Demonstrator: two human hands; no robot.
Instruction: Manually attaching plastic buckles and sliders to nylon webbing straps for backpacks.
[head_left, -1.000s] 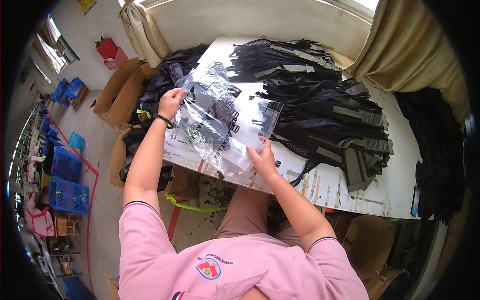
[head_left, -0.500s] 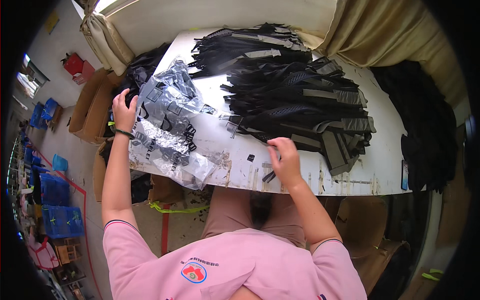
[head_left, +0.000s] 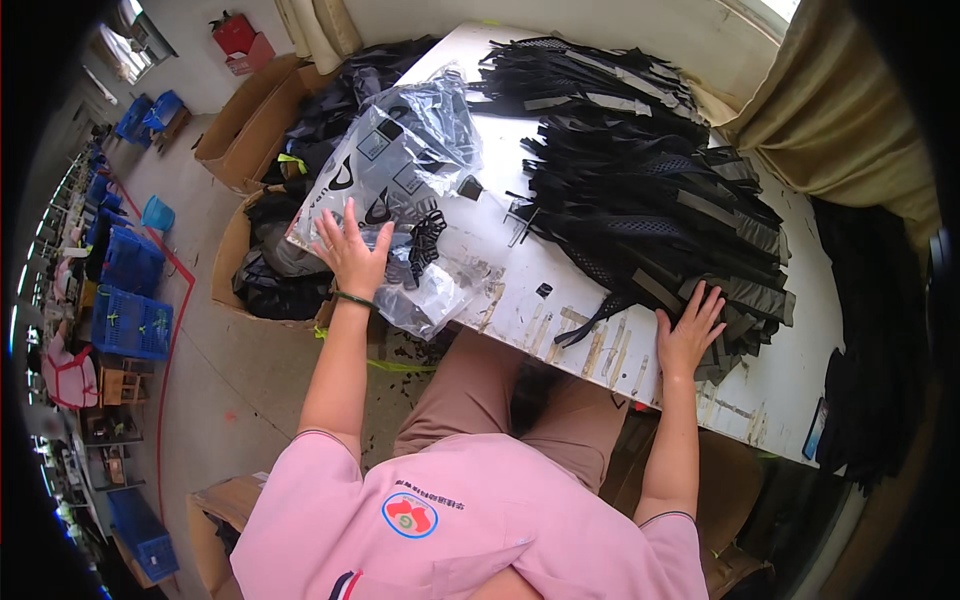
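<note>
My left hand (head_left: 352, 254) lies flat, fingers spread, on a stack of clear plastic bags (head_left: 400, 170) holding black pieces, at the left end of the white table (head_left: 560, 300). My right hand (head_left: 688, 333) rests with fingers apart on the near end of a big pile of black and grey fabric strips (head_left: 650, 190) that covers the table's middle and right. Neither hand grips anything. A few small black scraps (head_left: 543, 290) lie on the bare table between my hands.
Cardboard boxes (head_left: 245, 125) full of black material stand on the floor left of the table. Blue crates (head_left: 130, 320) line the far left floor. More black fabric (head_left: 870, 330) is heaped at the right, with curtains (head_left: 850, 110) behind.
My left hand has laid the plastic bags down flat on the table's left end and now presses on them. My right hand has moved right, onto the black strip pile.
</note>
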